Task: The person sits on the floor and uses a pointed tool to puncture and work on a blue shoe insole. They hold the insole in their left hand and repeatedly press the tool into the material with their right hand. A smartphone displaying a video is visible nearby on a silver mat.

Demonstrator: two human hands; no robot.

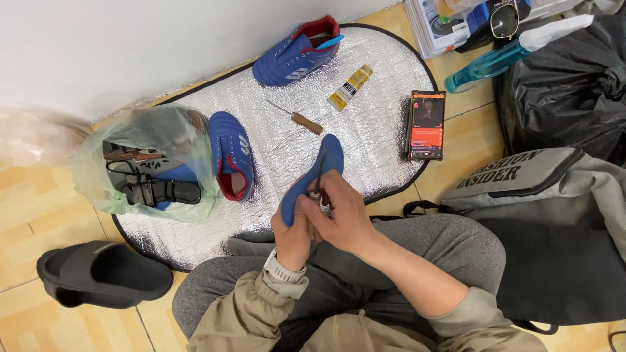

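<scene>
One blue insole is held at the centre of the frame, just above the lap, its tip pointing toward the upper right over the silver reflective mat. It is gripped from below by the left hand, whose fingers are curled shut around its lower end; a pale watch is worn on that wrist. The right hand is closed in a pinch on one thin dark tool, which is laid along the insole's face. On the mat two blue football boots are counted: one lying on its side left of centre with a red lining shown, the other at the upper middle beside the wall. Between them one awl with a wooden handle is seen, and to its upper right one yellow tube. One phone with a lit screen is placed at the mat's right edge. At the left a clear plastic bag is set, with dark sandals inside. One black slide is found at the lower left on the tiled floor. At the right one grey bag is placed, with one black plastic sack above it and one turquoise spray bottle at the upper right
</scene>
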